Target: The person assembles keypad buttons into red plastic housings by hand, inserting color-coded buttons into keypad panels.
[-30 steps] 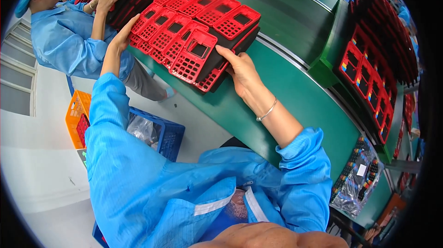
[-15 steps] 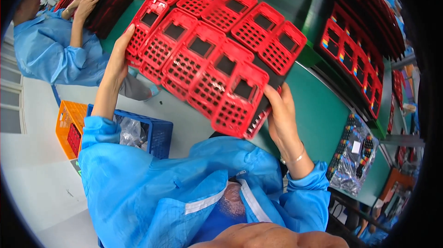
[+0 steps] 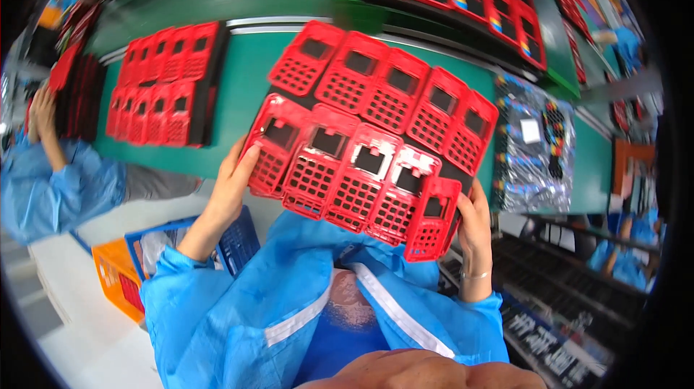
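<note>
Both hands hold a black tray (image 3: 455,171) in front of my chest. It carries two rows of red plastic casings (image 3: 365,103), each with a window and a grid of key holes, like calculator fronts. My left hand (image 3: 230,188) is closed on the tray's left edge, thumb over the nearest casing. At the right edge, my right hand (image 3: 473,224) grips the tray, its fingers partly hidden underneath. The near row looks uneven, and the casing at its right end (image 3: 431,223) sits tilted.
Another loaded tray (image 3: 163,85) lies on the green table (image 3: 242,78) at left. A raised tray with coloured pieces (image 3: 470,2) stands far right, above a clear plastic bag of dark parts (image 3: 535,150). Blue (image 3: 242,241) and orange crates (image 3: 116,270) stand below. A co-worker (image 3: 61,179) handles stacked trays.
The held tray has come lower and nearer my body, and it has turned to lie more level. My view has swung, bringing the other loaded tray on the table into sight.
</note>
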{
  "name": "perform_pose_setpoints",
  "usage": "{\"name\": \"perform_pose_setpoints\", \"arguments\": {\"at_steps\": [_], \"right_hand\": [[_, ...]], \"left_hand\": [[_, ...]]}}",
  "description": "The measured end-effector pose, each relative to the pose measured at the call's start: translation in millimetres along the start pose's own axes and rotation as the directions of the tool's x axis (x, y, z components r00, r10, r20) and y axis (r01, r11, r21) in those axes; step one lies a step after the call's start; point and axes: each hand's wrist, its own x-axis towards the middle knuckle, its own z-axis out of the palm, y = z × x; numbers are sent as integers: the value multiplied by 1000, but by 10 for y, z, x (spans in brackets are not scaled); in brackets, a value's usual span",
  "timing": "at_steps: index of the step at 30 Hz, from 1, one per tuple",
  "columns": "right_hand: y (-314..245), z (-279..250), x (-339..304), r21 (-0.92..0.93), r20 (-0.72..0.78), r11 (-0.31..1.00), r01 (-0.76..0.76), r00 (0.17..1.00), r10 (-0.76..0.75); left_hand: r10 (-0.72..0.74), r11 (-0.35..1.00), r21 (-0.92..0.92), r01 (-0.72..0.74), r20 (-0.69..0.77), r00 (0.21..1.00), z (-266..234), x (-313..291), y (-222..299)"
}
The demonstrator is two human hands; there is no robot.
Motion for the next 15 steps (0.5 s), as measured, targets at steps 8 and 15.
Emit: {"name": "perform_pose_setpoints", "arguments": {"at_steps": [8, 15], "right_hand": [[-121, -430, 410, -239, -193, 961, 139, 963, -187], [-473, -384, 366, -869, -1, 346, 353, 699, -715]], "left_hand": [[-59, 980, -188, 73, 80, 995, 729, -61, -173], [5, 954, -298, 17, 73, 997, 812, -186, -277]]}}
